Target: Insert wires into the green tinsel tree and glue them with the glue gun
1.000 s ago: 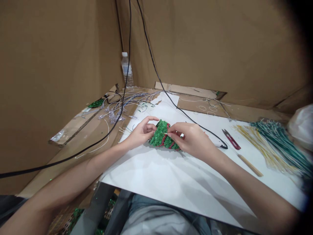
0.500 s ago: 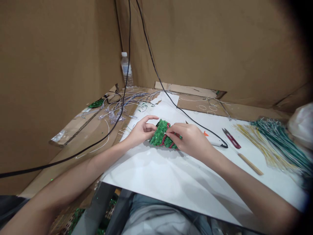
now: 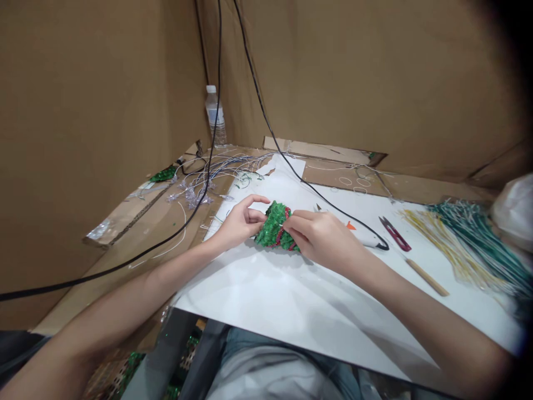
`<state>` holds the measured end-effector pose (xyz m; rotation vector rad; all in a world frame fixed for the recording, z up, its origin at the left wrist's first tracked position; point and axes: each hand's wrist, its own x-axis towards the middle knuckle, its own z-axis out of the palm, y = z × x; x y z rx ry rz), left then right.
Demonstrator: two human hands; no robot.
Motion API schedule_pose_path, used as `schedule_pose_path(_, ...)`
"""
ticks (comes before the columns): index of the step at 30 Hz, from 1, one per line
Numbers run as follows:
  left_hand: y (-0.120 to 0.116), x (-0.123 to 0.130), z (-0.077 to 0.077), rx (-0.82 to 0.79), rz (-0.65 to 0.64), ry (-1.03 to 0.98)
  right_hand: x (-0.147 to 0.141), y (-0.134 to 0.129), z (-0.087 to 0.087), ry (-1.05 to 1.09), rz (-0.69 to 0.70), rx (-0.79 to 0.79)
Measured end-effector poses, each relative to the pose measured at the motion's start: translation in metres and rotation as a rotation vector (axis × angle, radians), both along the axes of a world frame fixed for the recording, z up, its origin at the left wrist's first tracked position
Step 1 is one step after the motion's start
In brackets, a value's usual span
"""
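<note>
A green tinsel ornament (image 3: 272,222) with red tinsel bands lies over the white board in front of me. My left hand (image 3: 241,223) grips its left edge between thumb and fingers, the index finger stretched out above. At its right side, my right hand (image 3: 318,233) is closed in a pinch against the red band. A tiny pale bit shows at those fingertips, too small to name. The right hand covers the ornament's right end. Just beyond that hand lies a white tool (image 3: 368,239) with an orange part, joined to a black cable and partly hidden.
Red thread snips (image 3: 395,233) and a wooden-handled tool (image 3: 427,276) lie at right, beside bundles of yellow and green strands (image 3: 470,239). Tangled light wires (image 3: 225,166) spread at back left, near a water bottle (image 3: 215,116). A black cable (image 3: 266,125) hangs across the workspace.
The right hand's fingers have shifted slightly and now cover more of the ornament's right end. The left hand keeps its hold. The view has tilted very slightly.
</note>
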<state>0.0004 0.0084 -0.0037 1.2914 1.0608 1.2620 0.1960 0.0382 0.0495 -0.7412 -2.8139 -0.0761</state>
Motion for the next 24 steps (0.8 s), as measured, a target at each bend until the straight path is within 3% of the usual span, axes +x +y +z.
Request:
schedule_pose_path(13, 0.0, -0.001, -0.003, 0.0, -0.03, 0.002, -0.004, -0.006, 0.008, -0.141, 0.001, 0.044)
schedule_pose_path(24, 0.001, -0.002, -0.007, -0.01, -0.03, 0.006, 0.003, 0.005, 0.007, 0.149, -0.036, -0.146)
